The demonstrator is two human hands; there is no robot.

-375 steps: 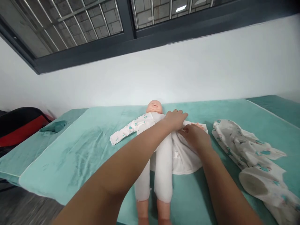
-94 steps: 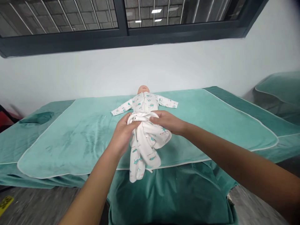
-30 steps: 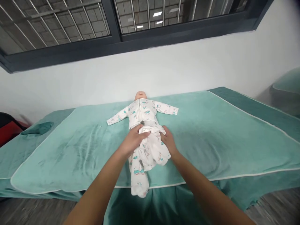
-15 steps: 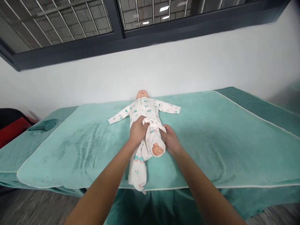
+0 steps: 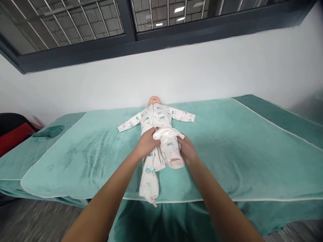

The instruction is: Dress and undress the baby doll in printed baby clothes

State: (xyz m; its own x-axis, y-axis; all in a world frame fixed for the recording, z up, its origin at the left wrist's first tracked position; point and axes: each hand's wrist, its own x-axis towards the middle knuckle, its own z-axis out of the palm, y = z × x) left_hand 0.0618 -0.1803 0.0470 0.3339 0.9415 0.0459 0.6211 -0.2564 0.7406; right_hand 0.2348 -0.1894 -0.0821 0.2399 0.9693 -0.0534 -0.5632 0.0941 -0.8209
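Note:
A baby doll (image 5: 154, 100) lies on its back, head toward the wall, dressed in white printed baby clothes with long sleeves. My left hand (image 5: 148, 143) pinches the bunched waist of the white baby pants (image 5: 170, 144) at the doll's middle. On the other side, my right hand (image 5: 187, 149) grips the edge of the same pants, fingertips partly hidden by the cloth. Between my hands one pant leg is rucked up, and a little of the doll's foot shows in its opening. The other pant leg (image 5: 149, 183) stretches flat toward the front edge of the bed.
A teal plush cover (image 5: 239, 148) with white piping spreads over the bed. Behind it stand a white wall (image 5: 202, 74) and a dark window frame (image 5: 156, 42) with bars. A red and black object (image 5: 16, 137) is at the far left.
Both hands have spread the waistband wider and drawn it slightly toward the right. The rucked pant leg now covers more of the foot, which showed plainly before.

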